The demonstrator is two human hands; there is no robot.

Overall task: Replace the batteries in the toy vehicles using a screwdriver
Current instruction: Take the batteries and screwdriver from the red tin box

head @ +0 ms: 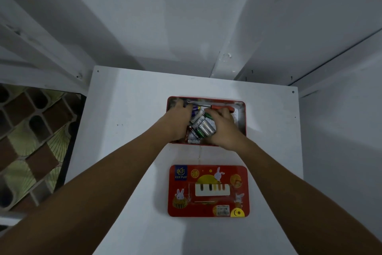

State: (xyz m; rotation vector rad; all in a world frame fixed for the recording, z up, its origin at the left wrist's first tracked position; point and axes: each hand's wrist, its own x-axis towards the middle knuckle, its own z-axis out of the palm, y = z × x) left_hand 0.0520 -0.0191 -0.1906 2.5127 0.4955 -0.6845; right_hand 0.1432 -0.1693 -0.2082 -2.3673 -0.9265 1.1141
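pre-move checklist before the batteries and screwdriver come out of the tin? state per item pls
1. Lid off the tin and lying apart on the table: ok.
2. Batteries exposed between both hands: ok.
3. Screwdriver visible along the tin's far side, reachable: ok.
4. Left hand has a grip on something: cannot tell.
5. Right hand has a grip on something: cannot tell, fingers curled over the pile.
6. Toy vehicles in view: not ok, none seen.

- Both bare forearms reach forward, converging.
- Left hand (178, 120) lies palm down, fingers curled and spread.
- Right hand (224, 128), just beside it, is palm down, fingers bent inward.
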